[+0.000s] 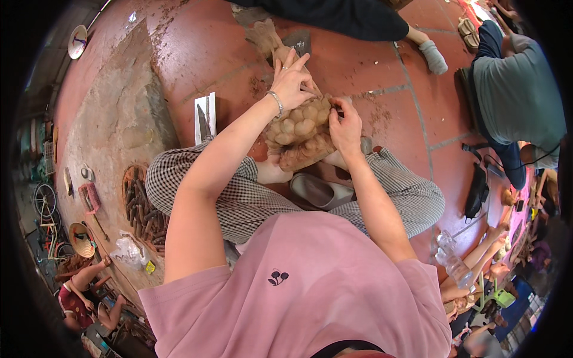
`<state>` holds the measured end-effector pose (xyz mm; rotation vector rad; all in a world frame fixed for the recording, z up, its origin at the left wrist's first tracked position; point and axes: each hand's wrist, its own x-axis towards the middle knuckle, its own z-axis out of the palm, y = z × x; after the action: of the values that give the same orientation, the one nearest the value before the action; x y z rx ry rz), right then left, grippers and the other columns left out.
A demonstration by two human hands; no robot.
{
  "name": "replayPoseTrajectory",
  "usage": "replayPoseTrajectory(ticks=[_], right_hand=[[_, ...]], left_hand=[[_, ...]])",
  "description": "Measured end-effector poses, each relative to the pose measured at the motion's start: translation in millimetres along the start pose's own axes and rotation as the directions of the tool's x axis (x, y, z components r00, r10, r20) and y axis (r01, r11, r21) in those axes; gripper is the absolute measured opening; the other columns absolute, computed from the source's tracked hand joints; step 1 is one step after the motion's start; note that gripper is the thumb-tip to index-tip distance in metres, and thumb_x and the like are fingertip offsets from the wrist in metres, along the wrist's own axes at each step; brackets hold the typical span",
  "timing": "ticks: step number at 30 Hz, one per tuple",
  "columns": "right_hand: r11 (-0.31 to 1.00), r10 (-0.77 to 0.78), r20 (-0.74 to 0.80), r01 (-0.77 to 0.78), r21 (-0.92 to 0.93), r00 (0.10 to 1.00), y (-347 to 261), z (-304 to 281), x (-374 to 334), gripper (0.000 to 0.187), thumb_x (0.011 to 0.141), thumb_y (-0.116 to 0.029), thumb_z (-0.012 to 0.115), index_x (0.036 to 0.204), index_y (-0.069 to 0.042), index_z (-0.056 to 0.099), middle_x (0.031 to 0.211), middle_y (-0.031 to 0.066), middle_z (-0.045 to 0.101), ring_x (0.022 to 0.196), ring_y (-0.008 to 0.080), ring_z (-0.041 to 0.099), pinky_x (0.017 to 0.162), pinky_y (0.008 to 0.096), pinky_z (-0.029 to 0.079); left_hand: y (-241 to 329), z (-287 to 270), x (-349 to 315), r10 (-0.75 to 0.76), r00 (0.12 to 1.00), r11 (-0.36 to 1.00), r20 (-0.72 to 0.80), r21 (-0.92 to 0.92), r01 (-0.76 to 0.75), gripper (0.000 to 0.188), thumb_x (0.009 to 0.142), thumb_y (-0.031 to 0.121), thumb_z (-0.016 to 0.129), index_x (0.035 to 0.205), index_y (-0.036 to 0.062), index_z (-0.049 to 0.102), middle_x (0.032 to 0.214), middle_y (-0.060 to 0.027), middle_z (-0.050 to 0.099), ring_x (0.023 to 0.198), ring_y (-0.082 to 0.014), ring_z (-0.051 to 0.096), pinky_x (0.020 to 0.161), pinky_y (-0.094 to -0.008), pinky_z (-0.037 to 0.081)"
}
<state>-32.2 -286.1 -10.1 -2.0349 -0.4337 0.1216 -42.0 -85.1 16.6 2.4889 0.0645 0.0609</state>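
Note:
A pale brown wood carving (296, 124) with a cluster of rounded lobes leans between my bent legs. Its narrower part (267, 37) runs away from me over the tiled floor. Across its middle lies my left hand (292, 85), wearing a ring and a bracelet. Two of its fingers point outward, apart; the others curl together, and what they pinch is hidden. At the right edge of the lobes, my right hand (346, 126) grips the carving between bent thumb and fingers. A dark gap shows there; any small tool in it cannot be made out.
Left of my knee, a dark flat piece lies on white paper (205, 119). A large wooden slab (122, 119) and a basket of carving tools (143, 209) are further left. A black bag (476, 191) and plastic bottles (453, 259) lie right. Another person's socked foot (433, 56) is ahead.

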Motion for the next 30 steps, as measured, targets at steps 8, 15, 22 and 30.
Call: replayPoseTrajectory(ticks=[8, 15, 22, 30], right_hand=[[0.998, -0.044, -0.02, 0.043, -0.044, 0.999, 4, 0, -1, 0.023, 0.086, -0.005, 0.058, 0.108, -0.002, 0.064, 0.102, 0.0161, 0.067, 0.093, 0.03, 0.065, 0.082, 0.0369, 0.052], [1.0, -0.01, 0.013, 0.009, 0.021, 1.0, -3, -2, 0, 0.023, 0.085, -0.005, 0.059, 0.108, -0.003, 0.064, 0.102, 0.0161, 0.067, 0.095, 0.0313, 0.065, 0.083, 0.0377, 0.051], [0.999, -0.017, -0.009, 0.017, -0.033, 1.0, 1, 1, -1, 0.021, 0.084, -0.006, 0.059, 0.105, -0.003, 0.062, 0.104, 0.0142, 0.066, 0.097, 0.0324, 0.062, 0.084, 0.0383, 0.05], [0.999, 0.021, 0.012, -0.021, 0.034, 1.0, -3, -3, -3, 0.021, 0.084, -0.005, 0.059, 0.104, -0.003, 0.063, 0.104, 0.0143, 0.065, 0.095, 0.0316, 0.062, 0.083, 0.0377, 0.05]], left_hand=[[3, -18, -23, -0.058, 0.997, 0.997, 0.052, 0.045, 0.056, 0.021, 0.069, 0.021, 0.081, 0.065, 0.0092, 0.064, 0.153, -0.0147, 0.035, 0.146, -0.0408, 0.013, 0.113, -0.0671, 0.006], [11, 10, 0, -0.06, 0.996, 0.993, -0.07, 0.096, 0.067, 0.023, 0.069, 0.021, 0.081, 0.066, 0.0064, 0.064, 0.152, -0.0135, 0.037, 0.146, -0.04, 0.014, 0.111, -0.0698, 0.008], [7, -4, -16, -0.082, 0.997, 0.995, -0.008, 0.06, 0.083, 0.022, 0.07, 0.02, 0.08, 0.066, 0.006, 0.064, 0.151, -0.0122, 0.039, 0.145, -0.0417, 0.015, 0.109, -0.0717, 0.01], [22, 14, -1, -0.147, 0.988, 0.969, -0.047, 0.192, 0.153, 0.013, 0.071, 0.015, 0.074, 0.069, 0.0077, 0.063, 0.148, -0.0139, 0.042, 0.145, -0.0365, 0.021, 0.11, -0.0696, 0.013]])
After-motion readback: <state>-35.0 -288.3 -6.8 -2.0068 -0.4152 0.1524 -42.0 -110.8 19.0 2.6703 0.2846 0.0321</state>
